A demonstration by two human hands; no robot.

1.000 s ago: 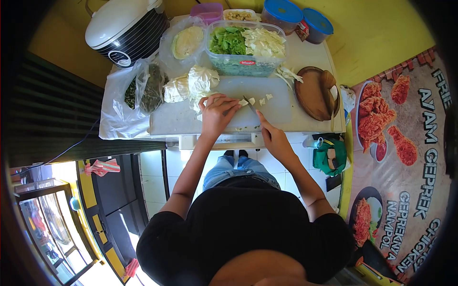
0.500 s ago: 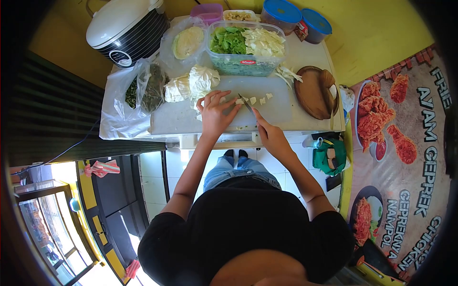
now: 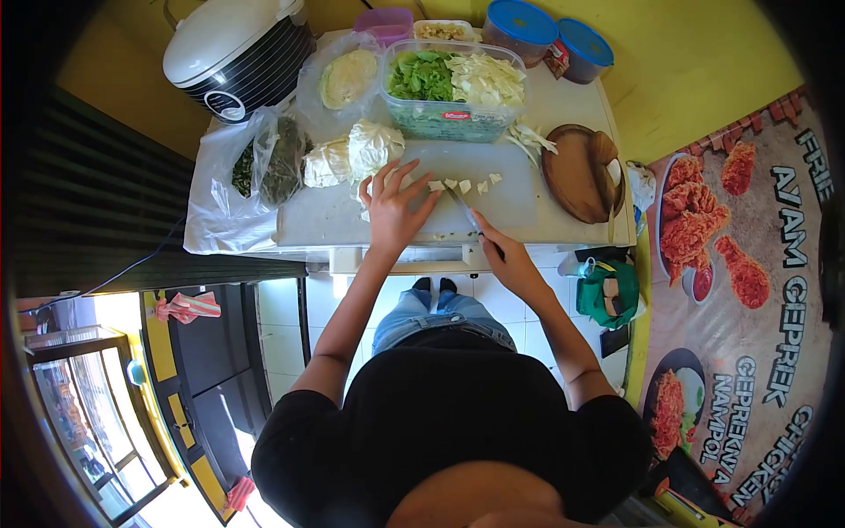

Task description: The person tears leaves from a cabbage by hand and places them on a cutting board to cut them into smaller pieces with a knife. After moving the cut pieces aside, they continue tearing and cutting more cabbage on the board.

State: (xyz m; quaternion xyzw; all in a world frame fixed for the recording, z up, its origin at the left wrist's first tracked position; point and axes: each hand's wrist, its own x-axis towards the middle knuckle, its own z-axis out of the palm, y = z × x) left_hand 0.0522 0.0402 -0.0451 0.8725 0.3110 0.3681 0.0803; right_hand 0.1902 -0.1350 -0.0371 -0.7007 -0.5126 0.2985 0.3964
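My right hand (image 3: 506, 253) is wrapped round the handle of a kitchen knife (image 3: 461, 208), its blade pointing up and left over a pale cutting board (image 3: 502, 158). Several small pieces of cut cabbage (image 3: 466, 187) lie in a row beside the blade. To the left, my left hand (image 3: 393, 211) rests over the board with fingers spread, touching or just above a piece of cabbage mostly hidden under it. Beyond those fingers sit a whitish cabbage chunk (image 3: 376, 147) and another cabbage chunk (image 3: 326, 163).
Behind the board stands a clear tub (image 3: 453, 128) of chopped greens and cabbage. A round wooden mortar (image 3: 568, 180) with a pestle is at right. Plastic bags (image 3: 231, 211) lie at left, near a rice cooker (image 3: 242, 66). Blue-lidded containers (image 3: 519, 19) stand at the back.
The knife and my right hand have shifted slightly right and down. My left hand has moved a little left, its fingers spreading wider apart. The cut pieces show more plainly.
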